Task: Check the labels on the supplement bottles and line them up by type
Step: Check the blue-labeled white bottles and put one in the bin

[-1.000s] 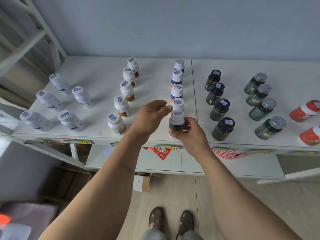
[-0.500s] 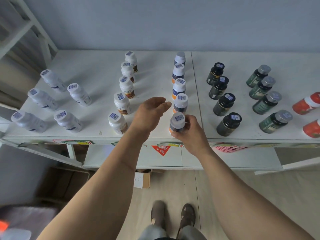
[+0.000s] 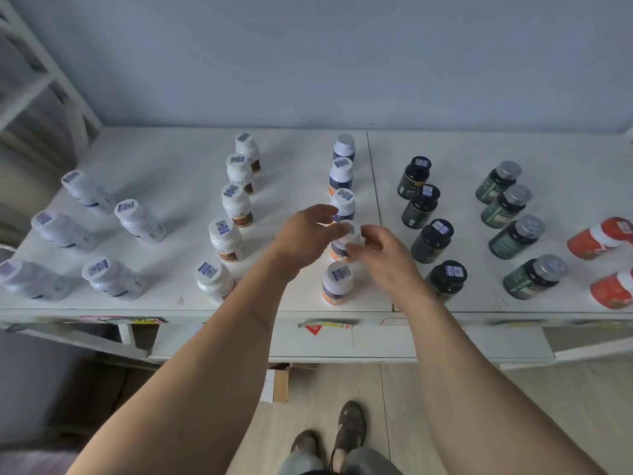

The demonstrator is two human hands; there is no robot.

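Observation:
Supplement bottles stand in rows on a white table (image 3: pixel 171 159). The middle row has white caps and blue-and-orange labels. Its front bottle (image 3: pixel 337 282) stands free near the table edge. My right hand (image 3: pixel 383 255) has its fingers closed on the cap of the second bottle (image 3: pixel 344 240) in that row. On that bottle's other side, my left hand (image 3: pixel 305 234) touches the cap with its fingertips, fingers apart. The hands hide most of that bottle. The rest of the row (image 3: pixel 342 176) runs back towards the wall.
Further left are a row of white bottles with brown labels (image 3: pixel 236 204) and several pale bottles (image 3: pixel 137 221). To the right stand black bottles (image 3: pixel 428 207), green bottles with silver caps (image 3: pixel 510 214), and red bottles (image 3: pixel 603 238) at the table's end. White shelving (image 3: pixel 41 80) rises at the far left.
My right hand let go of the front blue-and-orange bottle, which now stands on the table, and moved back to the second bottle. The left hand closed in on that same cap.

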